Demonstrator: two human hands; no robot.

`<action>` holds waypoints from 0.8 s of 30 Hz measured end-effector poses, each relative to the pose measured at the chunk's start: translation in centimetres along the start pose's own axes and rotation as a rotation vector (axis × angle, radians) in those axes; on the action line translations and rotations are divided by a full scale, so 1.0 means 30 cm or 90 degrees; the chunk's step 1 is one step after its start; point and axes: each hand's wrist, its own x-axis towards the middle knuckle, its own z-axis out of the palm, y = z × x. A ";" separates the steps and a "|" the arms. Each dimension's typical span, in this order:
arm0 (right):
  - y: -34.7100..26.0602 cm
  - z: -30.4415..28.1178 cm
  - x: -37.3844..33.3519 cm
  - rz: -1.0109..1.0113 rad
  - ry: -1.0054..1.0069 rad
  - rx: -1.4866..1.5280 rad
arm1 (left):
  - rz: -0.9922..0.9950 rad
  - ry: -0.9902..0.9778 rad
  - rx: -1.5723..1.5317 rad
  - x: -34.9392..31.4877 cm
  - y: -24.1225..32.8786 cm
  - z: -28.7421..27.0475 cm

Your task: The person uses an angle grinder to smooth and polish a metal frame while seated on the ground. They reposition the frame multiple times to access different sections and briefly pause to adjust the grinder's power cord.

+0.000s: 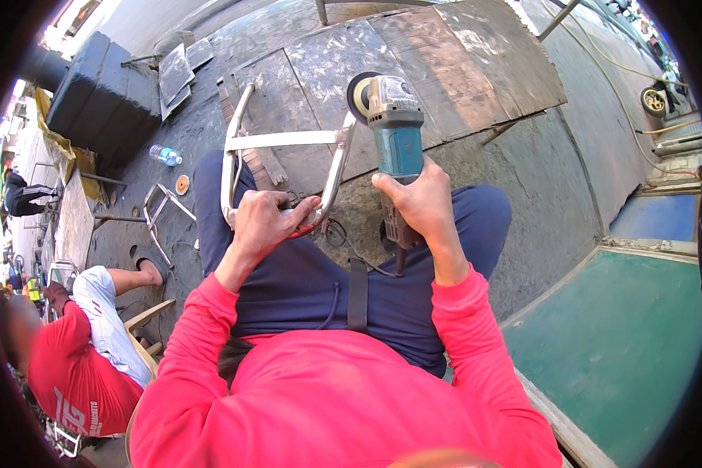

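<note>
My left hand (261,225) is closed around the bottom bend of a silver U-shaped metal tube frame (285,140) with a flat crossbar. The frame stands up in front of my knees, its arms leaning over the boards. A teal and grey angle grinder (400,148) is in my right hand (427,201), fingers wrapped round its body. Its round disc (360,97) points up and left, close to the frame's right arm. I cannot tell whether the disc touches the metal or spins. The grinder's cord (366,264) runs down between my thighs.
Worn wooden boards (460,78) lie ahead. On the left are a dark box (105,97), a plastic bottle (166,155), an orange disc (182,185) and another metal frame (156,222). A seated person in red (78,359) is at lower left, a green panel (608,335) at right.
</note>
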 end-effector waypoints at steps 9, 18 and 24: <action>-0.003 0.002 -0.006 -0.034 -0.008 -0.007 | 0.066 -0.044 0.053 0.097 -0.053 -0.156; 0.016 0.056 0.022 -0.002 -0.058 -0.029 | 0.117 -0.030 0.120 0.109 -0.234 -0.144; 0.013 0.119 0.038 -0.023 -0.062 -0.086 | 0.161 0.000 0.119 0.104 -0.318 -0.122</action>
